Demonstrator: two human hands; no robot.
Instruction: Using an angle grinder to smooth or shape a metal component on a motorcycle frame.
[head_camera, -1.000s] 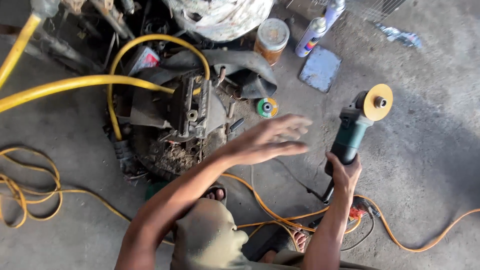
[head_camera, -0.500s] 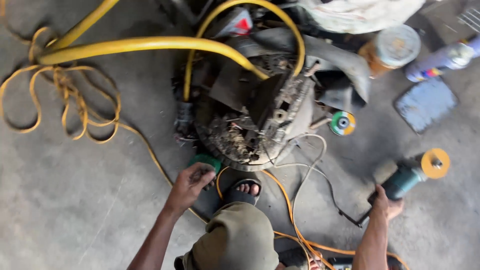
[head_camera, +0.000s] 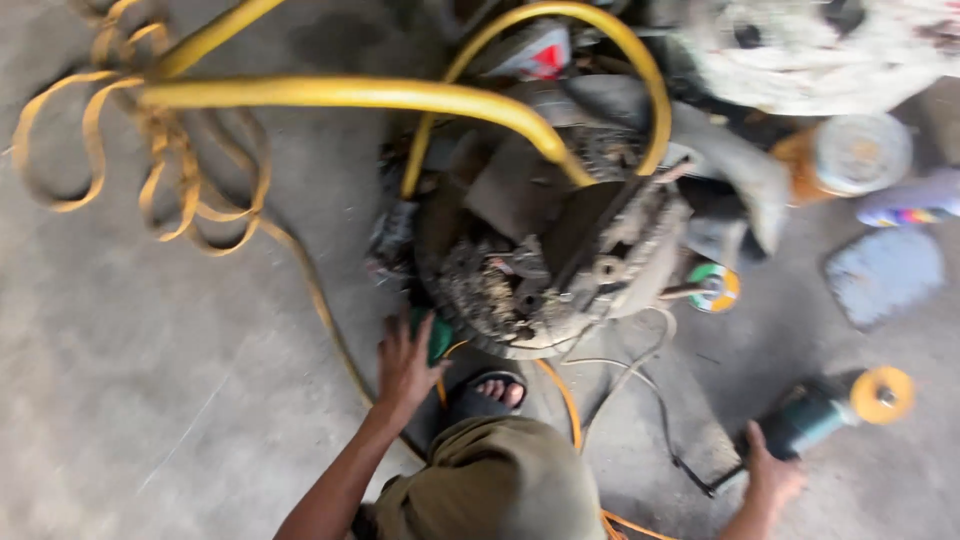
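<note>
down on the concrete floor (head_camera: 150, 400), the left hand (head_camera: 405, 365) is closing its grip over a small green object (head_camera: 440, 338) beside the grimy engine block (head_camera: 540, 270). the right hand (head_camera: 770, 480) stays clamped on the angle grinder (head_camera: 830, 405); best keep its disc clear of the cords.

A grey concrete floor (head_camera: 180, 400) carries everything. The right hand (head_camera: 772, 480) rests on a green angle grinder (head_camera: 830, 405) lying on it, yellow disc pointing away from the grip. Beyond that grip lie a blue-grey flat pad (head_camera: 885, 275), a small green and yellow disc (head_camera: 715, 288) and an orange-sided tub (head_camera: 845, 158). The left hand (head_camera: 405, 365) touches a green thing (head_camera: 438, 338) at the foot of a grimy engine-like lump (head_camera: 540, 270); left of it, orange cord (head_camera: 170, 190) sprawls in loops.
</note>
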